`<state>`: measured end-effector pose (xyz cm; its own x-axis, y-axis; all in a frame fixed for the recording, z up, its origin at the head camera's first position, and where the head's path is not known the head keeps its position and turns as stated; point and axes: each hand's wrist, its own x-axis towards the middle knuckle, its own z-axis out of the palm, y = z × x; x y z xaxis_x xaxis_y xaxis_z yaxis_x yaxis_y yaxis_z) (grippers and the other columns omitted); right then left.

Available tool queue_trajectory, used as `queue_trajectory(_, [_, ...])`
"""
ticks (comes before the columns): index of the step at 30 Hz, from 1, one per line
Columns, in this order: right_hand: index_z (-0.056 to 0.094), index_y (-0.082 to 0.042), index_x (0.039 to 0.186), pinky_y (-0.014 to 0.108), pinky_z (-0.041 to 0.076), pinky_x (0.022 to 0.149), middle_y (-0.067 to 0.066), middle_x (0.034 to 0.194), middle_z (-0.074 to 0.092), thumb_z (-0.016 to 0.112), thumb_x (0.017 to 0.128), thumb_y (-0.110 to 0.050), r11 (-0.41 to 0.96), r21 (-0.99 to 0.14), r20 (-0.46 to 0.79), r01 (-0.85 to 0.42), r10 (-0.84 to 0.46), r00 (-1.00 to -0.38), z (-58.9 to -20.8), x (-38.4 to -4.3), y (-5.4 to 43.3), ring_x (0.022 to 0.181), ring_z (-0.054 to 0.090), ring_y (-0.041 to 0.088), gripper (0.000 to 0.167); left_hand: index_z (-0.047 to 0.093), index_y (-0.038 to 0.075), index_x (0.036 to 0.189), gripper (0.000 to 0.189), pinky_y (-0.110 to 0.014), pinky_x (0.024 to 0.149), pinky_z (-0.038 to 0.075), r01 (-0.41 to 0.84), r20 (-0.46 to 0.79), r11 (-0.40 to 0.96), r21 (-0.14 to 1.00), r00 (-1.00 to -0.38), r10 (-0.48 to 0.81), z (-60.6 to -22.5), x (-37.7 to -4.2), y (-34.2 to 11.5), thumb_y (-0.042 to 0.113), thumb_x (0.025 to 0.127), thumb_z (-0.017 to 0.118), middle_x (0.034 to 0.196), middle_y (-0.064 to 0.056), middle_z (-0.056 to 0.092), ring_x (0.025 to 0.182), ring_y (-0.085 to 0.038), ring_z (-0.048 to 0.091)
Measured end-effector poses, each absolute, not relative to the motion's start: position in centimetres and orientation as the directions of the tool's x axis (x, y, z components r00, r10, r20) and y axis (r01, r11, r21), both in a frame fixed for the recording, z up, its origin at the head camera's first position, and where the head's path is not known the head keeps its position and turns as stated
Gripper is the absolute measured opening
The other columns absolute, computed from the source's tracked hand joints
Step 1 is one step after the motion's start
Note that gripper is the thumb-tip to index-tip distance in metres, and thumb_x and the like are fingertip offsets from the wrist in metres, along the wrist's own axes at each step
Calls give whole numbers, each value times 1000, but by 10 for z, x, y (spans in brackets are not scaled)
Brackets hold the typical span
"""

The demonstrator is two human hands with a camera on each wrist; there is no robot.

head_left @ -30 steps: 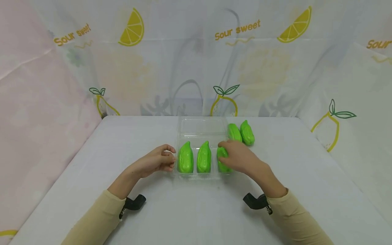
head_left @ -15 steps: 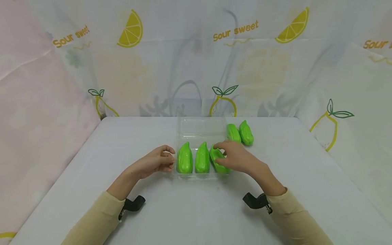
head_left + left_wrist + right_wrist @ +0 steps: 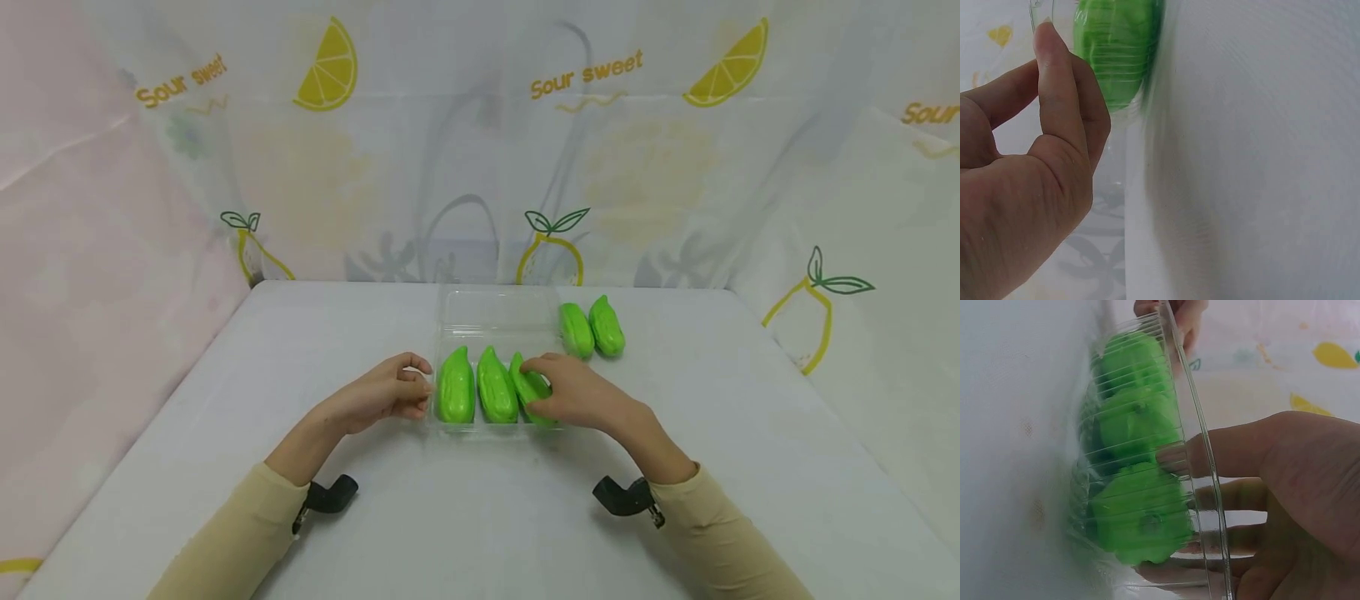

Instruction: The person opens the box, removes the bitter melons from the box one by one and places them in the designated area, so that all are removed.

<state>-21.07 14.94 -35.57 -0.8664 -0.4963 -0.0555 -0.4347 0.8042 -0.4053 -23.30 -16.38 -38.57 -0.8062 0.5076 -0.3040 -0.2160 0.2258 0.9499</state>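
Observation:
A clear plastic box [image 3: 491, 433] with its lid [image 3: 498, 310] folded back holds three green ridged gourds side by side. The left gourd [image 3: 456, 387] stands nearly straight and the middle gourd [image 3: 497, 387] leans slightly. My left hand [image 3: 390, 392] pinches the box's left rim between thumb and fingers, as the left wrist view [image 3: 1054, 106] shows. Over the box's right side, my right hand [image 3: 577, 390] reaches in and grips the slanted right gourd [image 3: 1141, 515], thumb on its near side and fingers on its far side. The fingers partly cover this gourd in the head view.
Two more green gourds lie behind my right hand, a shorter-looking one [image 3: 577, 331] near the lid and another [image 3: 607, 327] to its right. All stands on a white-covered table [image 3: 480, 533]. A printed cloth [image 3: 420, 150] hangs behind it.
The right gourd has shifted left and tilted under my right hand, close to the middle gourd, which now leans too. My left hand has stayed at the box's left rim.

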Motion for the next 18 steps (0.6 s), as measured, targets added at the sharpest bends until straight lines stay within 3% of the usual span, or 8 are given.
queue_trajectory(14, [54, -7, 140, 47, 45, 109, 12, 142, 52, 76, 82, -27, 804, -419, -90, -422, -500, -862, -352, -207, 146, 130, 53, 30, 65, 31, -1, 134, 44, -20, 68, 58, -208, -301, 232, 950, -806, 509, -385, -232, -164, 10, 99, 55, 87, -4, 55, 73, -11, 60])
queue_trajectory(18, [52, -6, 142, 47, 46, 108, 13, 144, 51, 73, 82, -21, 806, -413, -92, -425, -501, -860, -351, -206, 146, 129, 53, 31, 65, 29, -3, 134, 45, -20, 68, 58, -205, -293, 223, 953, -803, 519, -385, -232, -164, 10, 99, 55, 86, -4, 55, 73, -11, 60])
